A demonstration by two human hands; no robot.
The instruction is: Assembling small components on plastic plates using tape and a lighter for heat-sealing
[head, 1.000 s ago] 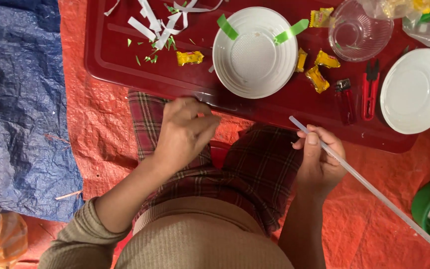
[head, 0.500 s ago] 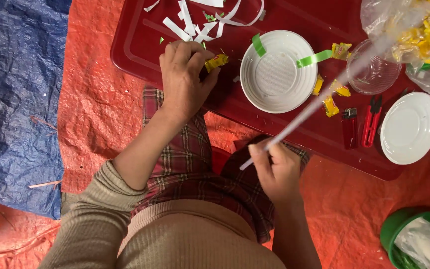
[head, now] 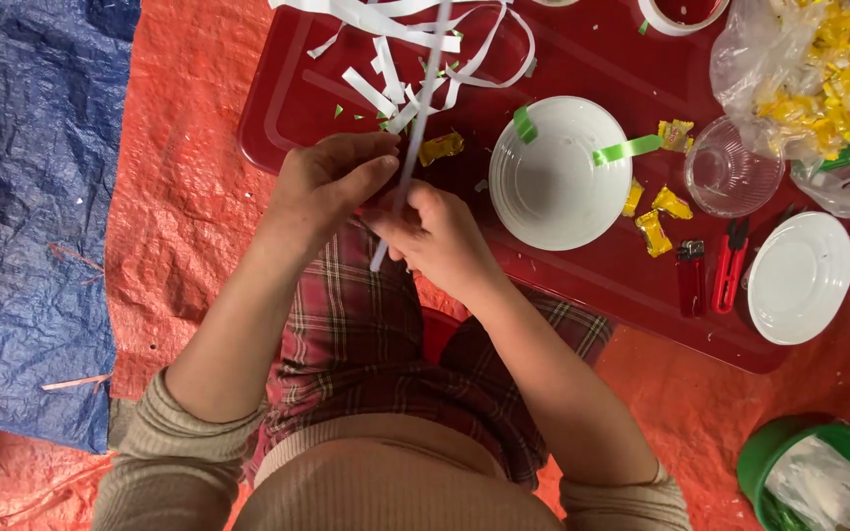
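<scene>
From up here I see my own body: a beige ribbed top [head: 386, 492], snug at the waist, with long sleeves [head: 164, 433] pushed up so the cuffs bunch near the elbows. The knit runs in fine ribs. Below it I wear plaid trousers [head: 366, 334] in red, pink and dark checks with thin pale lines. My forearms and both hands are bare, with no rings, watch or gloves.
</scene>
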